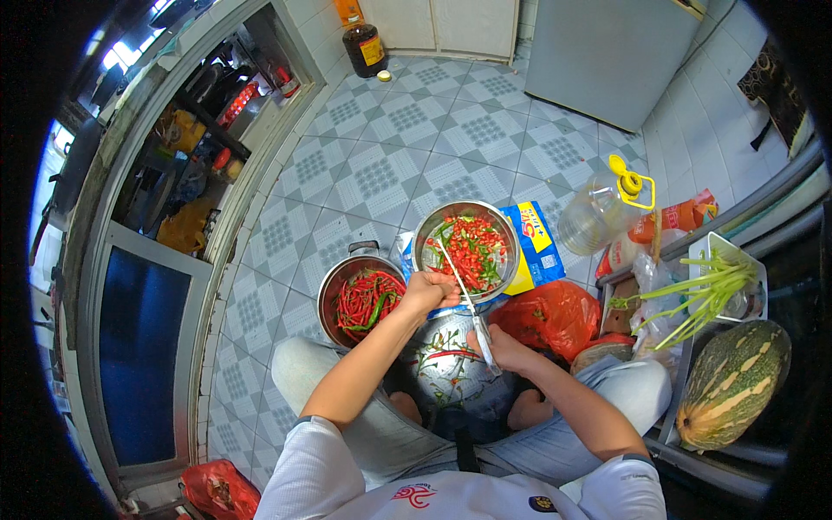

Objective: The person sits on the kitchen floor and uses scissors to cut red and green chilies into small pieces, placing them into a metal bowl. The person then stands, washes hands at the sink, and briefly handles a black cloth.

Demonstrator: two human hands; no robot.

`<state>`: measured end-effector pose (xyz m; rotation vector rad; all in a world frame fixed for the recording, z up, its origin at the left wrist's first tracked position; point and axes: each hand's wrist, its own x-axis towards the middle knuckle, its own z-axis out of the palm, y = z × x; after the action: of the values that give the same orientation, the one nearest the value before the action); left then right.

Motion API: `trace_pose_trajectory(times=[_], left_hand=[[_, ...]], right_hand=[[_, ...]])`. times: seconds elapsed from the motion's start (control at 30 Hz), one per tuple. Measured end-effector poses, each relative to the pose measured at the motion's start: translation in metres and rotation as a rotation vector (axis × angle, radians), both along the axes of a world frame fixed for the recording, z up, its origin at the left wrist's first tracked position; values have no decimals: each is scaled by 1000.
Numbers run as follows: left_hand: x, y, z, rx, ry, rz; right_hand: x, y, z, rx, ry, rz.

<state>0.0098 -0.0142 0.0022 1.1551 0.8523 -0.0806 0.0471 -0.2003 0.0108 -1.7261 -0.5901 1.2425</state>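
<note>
Scissors with a white handle (pixel 484 342) are in my right hand (pixel 499 349), their long blades reaching up over a steel bowl (pixel 515 250). Cut red and green chilli pieces (pixel 478 247) lie in that bowl. At its lower left rim my left hand (pixel 431 290) pinches its fingers together beside the blades; red chilli shows at the fingertips. A steel pot (pixel 323 305) to the left holds whole red chillies (pixel 364 299) and a long green one (pixel 377 311). Below my hands, a metal basin (pixel 422 383) has stems and a red chilli (pixel 452 354) on it.
Blue and yellow packaging (pixel 534 260) lies under the bowl. To the right are a red plastic bag (pixel 552 318), a clear plastic jug (pixel 588 218), green stalks (pixel 699 292) and a large squash (pixel 734 383). A dark bottle (pixel 364 49) stands by the far cabinet.
</note>
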Motion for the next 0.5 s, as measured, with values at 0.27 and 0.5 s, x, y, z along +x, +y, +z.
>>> trace_pose_trajectory(times=[0.27,0.5], left_hand=[[-1,1,-3,28,-30,66],[3,-5,-6,120,-67,52]], right_hand=[[4,0,15,-171,22,11],[0,-10,-71,-140,-203,21]])
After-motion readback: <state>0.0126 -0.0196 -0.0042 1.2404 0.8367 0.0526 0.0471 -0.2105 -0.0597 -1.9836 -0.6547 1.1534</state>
